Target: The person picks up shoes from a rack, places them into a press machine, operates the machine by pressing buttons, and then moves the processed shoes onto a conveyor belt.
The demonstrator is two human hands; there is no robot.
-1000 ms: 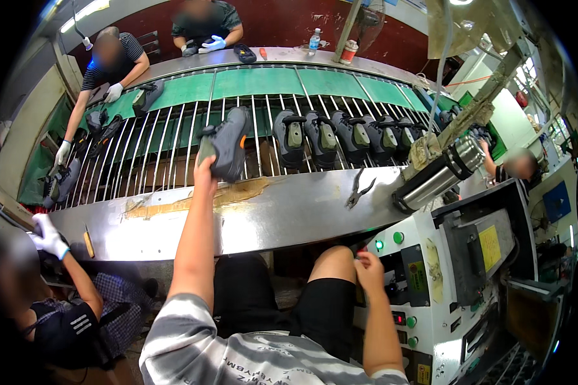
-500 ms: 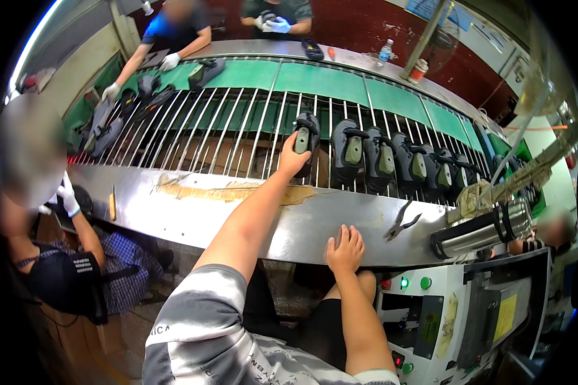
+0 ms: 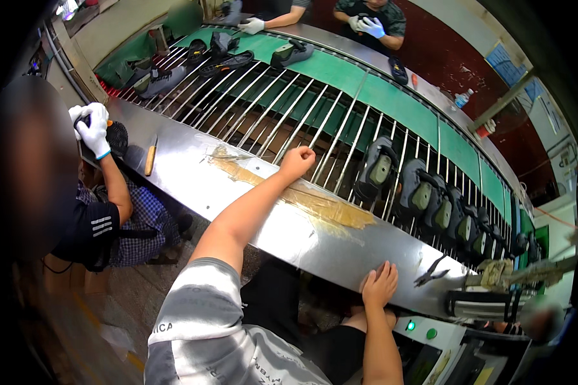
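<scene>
The left hand (image 3: 297, 160) is seen curled into a loose fist at the near ends of the metal rods (image 3: 282, 122), nothing visibly held in it. It is placed just left of the nearest dark shoe (image 3: 377, 170), which stands on the rods at the head of a row of shoes (image 3: 456, 221) running off to the right. The right hand (image 3: 379, 284) is laid flat, fingers (image 3: 388, 269) spread, on the near edge of the steel bench (image 3: 192, 173), empty. A yellowish smear (image 3: 315, 202) is spread across the bench between the two hands. Far left of the shoe, a co-worker's white-gloved hand (image 3: 95, 128) is raised around a small dark object. Beyond the rods, a green conveyor belt (image 3: 366, 83) carries more shoes, tended by gloved workers. Pliers (image 3: 430, 273) lie right of the right hand.
</scene>
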